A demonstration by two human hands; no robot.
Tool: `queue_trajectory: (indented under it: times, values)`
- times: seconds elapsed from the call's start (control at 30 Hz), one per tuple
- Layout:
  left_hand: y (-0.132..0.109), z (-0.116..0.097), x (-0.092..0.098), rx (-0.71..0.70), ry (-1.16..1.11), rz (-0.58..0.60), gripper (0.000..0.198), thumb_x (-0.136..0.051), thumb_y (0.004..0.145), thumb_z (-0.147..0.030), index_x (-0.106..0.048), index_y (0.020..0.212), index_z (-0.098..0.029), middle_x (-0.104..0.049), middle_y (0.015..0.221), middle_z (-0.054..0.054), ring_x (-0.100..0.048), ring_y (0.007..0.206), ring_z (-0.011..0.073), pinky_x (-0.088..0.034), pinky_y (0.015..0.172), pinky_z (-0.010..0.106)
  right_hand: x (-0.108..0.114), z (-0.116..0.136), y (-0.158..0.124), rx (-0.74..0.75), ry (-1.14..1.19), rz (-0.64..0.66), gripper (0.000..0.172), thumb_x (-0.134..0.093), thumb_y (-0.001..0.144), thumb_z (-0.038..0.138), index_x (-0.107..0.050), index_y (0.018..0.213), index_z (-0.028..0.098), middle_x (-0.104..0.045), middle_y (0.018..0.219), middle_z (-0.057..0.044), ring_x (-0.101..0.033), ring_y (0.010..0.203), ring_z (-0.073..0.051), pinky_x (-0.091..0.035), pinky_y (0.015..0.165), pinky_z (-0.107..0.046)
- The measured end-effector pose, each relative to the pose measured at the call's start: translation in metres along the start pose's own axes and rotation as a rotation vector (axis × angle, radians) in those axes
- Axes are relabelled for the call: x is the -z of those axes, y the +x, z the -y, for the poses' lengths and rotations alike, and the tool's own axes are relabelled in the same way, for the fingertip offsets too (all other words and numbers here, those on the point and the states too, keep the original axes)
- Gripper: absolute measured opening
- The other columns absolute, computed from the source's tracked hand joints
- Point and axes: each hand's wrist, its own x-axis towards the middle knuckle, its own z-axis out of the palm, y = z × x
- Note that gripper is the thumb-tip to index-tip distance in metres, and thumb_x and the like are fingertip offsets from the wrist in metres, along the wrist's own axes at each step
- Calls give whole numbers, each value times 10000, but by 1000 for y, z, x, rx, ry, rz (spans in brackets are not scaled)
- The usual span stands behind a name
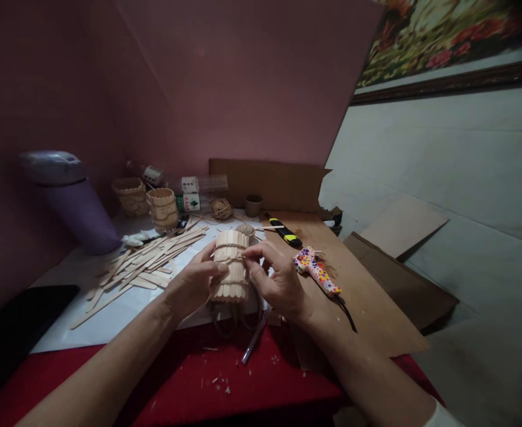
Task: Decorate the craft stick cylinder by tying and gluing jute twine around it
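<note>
A small round cup covered in wooden craft sticks (231,286) is upright between my hands, with bands of twine (232,257) around it. My left hand (193,286) grips its left side, the thumb lying across the front. At its right edge, the fingertips of my right hand (277,279) pinch the twine of the middle band. A loop of twine hangs below the cup. Just behind it sits a ball of twine (245,230). A clear glue stick (254,345) lies in front, under my right hand.
Loose craft sticks (143,267) are piled left. Behind them stand two stick-covered cups (162,209), a purple bottle (76,204) and plastic bottles (214,182). Right, on cardboard (368,302), lie a flowered glue gun (318,271) and a utility knife (283,230). A small pot (253,206) stands behind.
</note>
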Motion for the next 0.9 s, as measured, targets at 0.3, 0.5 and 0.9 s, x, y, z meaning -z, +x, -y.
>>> queue_trajectory:
  times: [0.3, 0.5, 0.9]
  values:
    - [0, 0, -1, 8, -8, -35, 628, -688, 642, -113, -564, 1251, -202, -726, 958, 49, -663, 705, 178, -568, 609, 294, 2, 0, -2, 123, -14, 87, 173, -523, 888, 94, -650, 932, 203, -588, 864, -33, -569, 795, -156, -498, 694, -294]
    - [-2, -2, -4, 4, -23, -54, 605, -693, 630, -115, -572, 1218, -193, -729, 942, 51, -674, 722, 189, -566, 639, 299, 3, 0, -3, 165, -90, 104, 160, -529, 912, 121, -664, 960, 193, -597, 903, -53, -592, 802, -156, -518, 674, -286]
    - [-3, -3, -8, -17, -39, -107, 595, -660, 613, -82, -589, 1197, -173, -736, 952, 65, -673, 730, 196, -552, 629, 292, 5, 4, -7, 305, -360, 182, 202, -461, 950, 151, -624, 1069, 155, -648, 1013, -112, -633, 924, -205, -589, 779, -354]
